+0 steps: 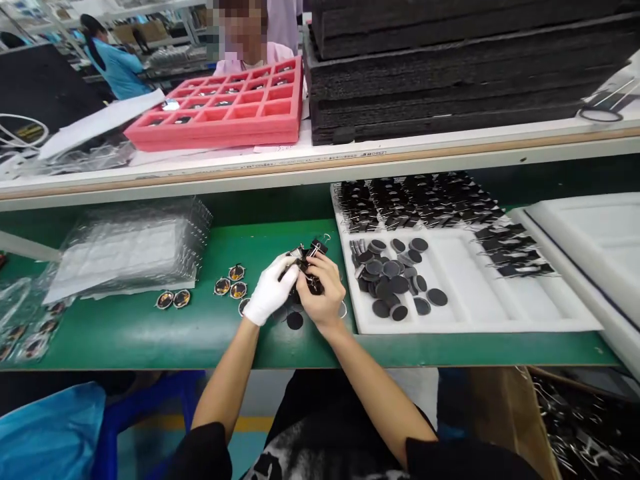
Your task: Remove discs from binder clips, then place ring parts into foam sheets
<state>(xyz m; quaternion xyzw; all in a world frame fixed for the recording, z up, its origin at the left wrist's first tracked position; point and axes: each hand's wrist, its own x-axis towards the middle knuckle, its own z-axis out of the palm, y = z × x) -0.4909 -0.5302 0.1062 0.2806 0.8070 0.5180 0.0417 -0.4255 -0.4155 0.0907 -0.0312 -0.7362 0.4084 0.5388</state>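
Observation:
My left hand (273,291), in a white glove, is closed with its fingertips at a cluster of black binder clips (317,249) on the green table. Bare and curled, my right hand (323,290) presses its fingers to the same cluster from the right. Exactly what each hand pinches is hidden by the fingers and clips. Dark discs (295,321) lie just below and between the hands. Several round pieces with a gold and black face (239,289) rest left of my gloved hand, and two more (181,298) sit farther left.
A white foam tray (450,325) on the right holds black discs (399,285) and rows of binder clips (435,200). Stacked clear plastic sheets (130,250) lie at left. Above runs a shelf edge (380,157) bearing a pink compartment tray (215,138) and black foam (450,80). People sit beyond.

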